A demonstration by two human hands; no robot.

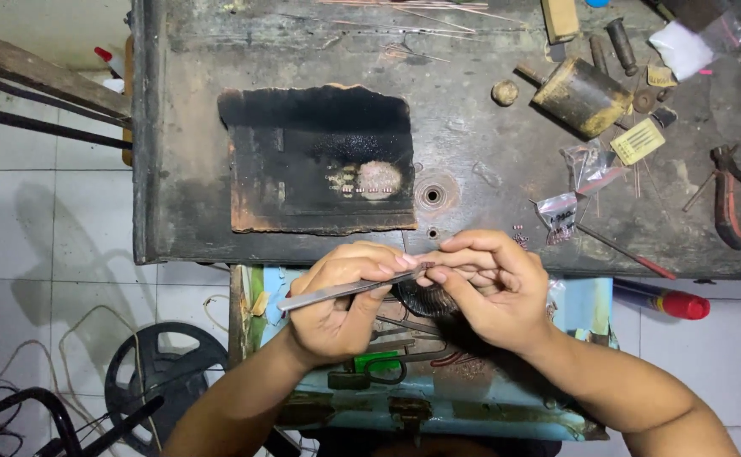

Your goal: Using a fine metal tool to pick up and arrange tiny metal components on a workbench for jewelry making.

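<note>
On the far left, on the white tile floor, lies a black round reel (pixel 160 377) w/ thin wires near it. Above it starts the dark, dirty workbench (pixel 184 127).

Next comes a burnt black board (pixel 303 165) lying flat on the bench, w/ a pale patch and tiny bits on its right side.

Below the bench edge is the left hand (pixel 336 305). Its fingers are curled shut, pinching long metal tweezers (pixel 345 290). The tweezers lie almost flat, handle end to the left, tips to the right.

The tips meet the right hand (pixel 493 292) just in front of the bench edge. The right hand's thumb & fingers are pressed together around something very small; can't tell what it is. Both hands touch at the fingertips. Under them sits a light blue drawer (pixel 586 309) w/ tools inside.

Further right on the bench: small clear bags (pixel 559 213), a yellowish old can (pixel 580 95) on its side, and red-handled pliers (pixel 728 199) near the far right. A red & blue pen (pixel 666 300) pokes out below the bench edge.
</note>
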